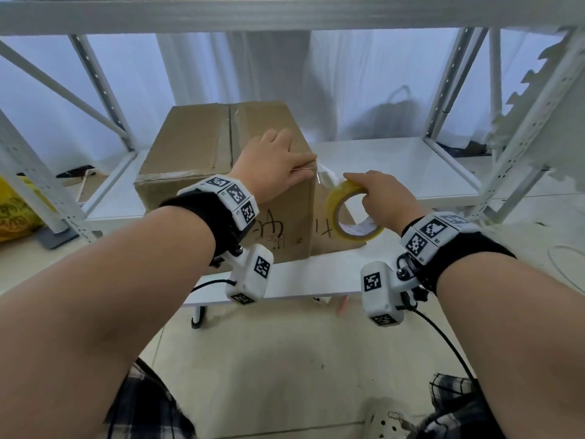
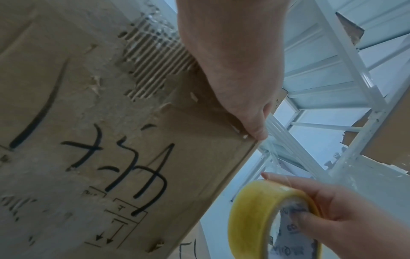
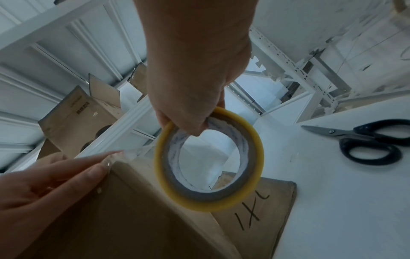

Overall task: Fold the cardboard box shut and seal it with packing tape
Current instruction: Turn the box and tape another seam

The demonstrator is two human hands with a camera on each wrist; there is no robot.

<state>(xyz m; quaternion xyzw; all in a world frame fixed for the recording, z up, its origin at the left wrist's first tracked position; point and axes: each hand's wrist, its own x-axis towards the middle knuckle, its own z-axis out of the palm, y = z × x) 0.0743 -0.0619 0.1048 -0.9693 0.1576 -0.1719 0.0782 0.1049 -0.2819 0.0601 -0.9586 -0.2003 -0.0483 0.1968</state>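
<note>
I am pressing the tape end onto the cardboard box (image 1: pixel 221 160) with flat left hand (image 1: pixel 272 160); right hand (image 1: pixel 386 201) is gripping the tape roll (image 1: pixel 351 213). Slack risks wrinkling.
</note>
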